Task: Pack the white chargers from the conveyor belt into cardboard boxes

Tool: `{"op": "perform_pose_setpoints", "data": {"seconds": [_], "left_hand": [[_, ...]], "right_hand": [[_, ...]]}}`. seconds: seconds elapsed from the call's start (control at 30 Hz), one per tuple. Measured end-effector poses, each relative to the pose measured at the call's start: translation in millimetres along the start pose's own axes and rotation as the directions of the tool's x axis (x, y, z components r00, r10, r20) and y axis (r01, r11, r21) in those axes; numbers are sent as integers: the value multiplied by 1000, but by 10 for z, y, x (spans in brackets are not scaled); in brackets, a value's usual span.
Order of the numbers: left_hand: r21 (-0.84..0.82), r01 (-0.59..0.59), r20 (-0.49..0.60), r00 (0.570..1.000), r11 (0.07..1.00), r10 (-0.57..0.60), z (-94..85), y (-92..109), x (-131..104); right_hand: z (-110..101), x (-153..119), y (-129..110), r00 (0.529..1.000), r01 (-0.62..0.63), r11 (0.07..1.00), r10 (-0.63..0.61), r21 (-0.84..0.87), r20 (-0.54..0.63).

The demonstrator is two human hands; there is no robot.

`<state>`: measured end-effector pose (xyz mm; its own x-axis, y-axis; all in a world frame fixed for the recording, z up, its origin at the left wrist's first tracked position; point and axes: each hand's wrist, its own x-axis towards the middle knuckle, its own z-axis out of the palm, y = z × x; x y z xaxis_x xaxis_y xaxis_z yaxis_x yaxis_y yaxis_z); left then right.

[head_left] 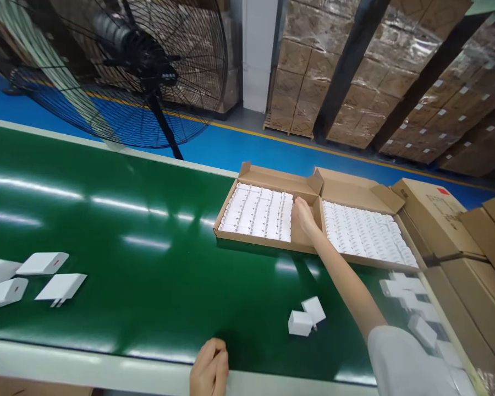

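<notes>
My right hand (pixel 306 217) reaches into the left open cardboard box (pixel 268 242). Its fingers are stretched out and held together, beside the right end of the packed rows of white plug chargers (pixel 256 212). No charger shows in it. Near the belt's front edge my left hand (pixel 209 367) is curled into a loose fist, with nothing visible in it. Two loose white chargers (pixel 300 323) lie on the green belt (pixel 169 297) between my hands, one leaning against the other. A bare strip of box bottom shows around my right hand.
Right of it, a second open box (pixel 367 231) holds rows of white chargers. Several loose chargers (pixel 61 287) lie at far left, more (pixel 423 330) at right under a clear, glossy surface. Closed cartons (pixel 437 217) stand at right. A large fan (pixel 148 60) stands behind the belt.
</notes>
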<state>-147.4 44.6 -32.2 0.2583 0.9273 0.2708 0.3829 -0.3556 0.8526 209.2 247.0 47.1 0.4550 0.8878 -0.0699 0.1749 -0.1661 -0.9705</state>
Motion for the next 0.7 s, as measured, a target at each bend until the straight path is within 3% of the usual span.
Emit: {"op": "perform_pose_setpoints", "data": {"seconds": [0.07, 0.1, 0.13, 0.17, 0.2, 0.23, 0.27, 0.33, 0.4, 0.47, 0.53, 0.57, 0.63, 0.7], "left_hand": [[89, 17, 156, 987, 996, -30, 130, 144, 75], [129, -3, 243, 970, 992, -29, 235, 235, 113], [163, -46, 333, 943, 986, -12, 364, 336, 151], [195, -110, 417, 909, 975, 19, 510, 447, 189], [223, -197, 490, 869, 955, 65, 665, 561, 229], [247, -295, 560, 821, 923, 112, 822, 675, 272], [274, -389, 625, 767, 879, 145, 970, 783, 318], [333, -535, 722, 674, 776, 156, 1211, 957, 414], [368, -604, 773, 622, 707, 129, 1338, 1049, 499], [372, -610, 792, 602, 699, 103, 1342, 1045, 553], [355, -578, 785, 611, 735, 102, 1256, 960, 561], [348, -544, 758, 642, 764, 112, 1196, 898, 546], [347, -401, 626, 772, 848, 109, 1080, 773, 475], [377, -162, 419, 908, 912, -12, 1013, 697, 347]], "right_hand": [[-365, -543, -56, 989, 77, 996, -69, -53, 132], [-554, -861, -53, 938, 176, 976, -128, -125, 322], [-731, -1190, -23, 839, 270, 943, -132, -193, 528], [-886, -1511, 36, 745, 323, 913, -84, -248, 662], [-1014, -1807, 123, 698, 336, 892, -20, -303, 716], [-1112, -2065, 233, 687, 346, 872, 15, -346, 726], [-1183, -2277, 357, 705, 359, 853, 18, -379, 709], [-1259, -2560, 612, 793, 373, 813, -30, -446, 609], [-1282, -2700, 823, 882, 351, 781, -90, -517, 463], [-1282, -2774, 965, 938, 296, 770, -122, -566, 324], [-1260, -2838, 1051, 966, 247, 779, -154, -576, 207], [-1236, -2873, 1083, 974, 227, 792, -173, -567, 148], [-1159, -2944, 1135, 982, 174, 838, -189, -517, 23], [-1035, -3004, 1173, 986, 109, 899, -152, -425, -69]]}}
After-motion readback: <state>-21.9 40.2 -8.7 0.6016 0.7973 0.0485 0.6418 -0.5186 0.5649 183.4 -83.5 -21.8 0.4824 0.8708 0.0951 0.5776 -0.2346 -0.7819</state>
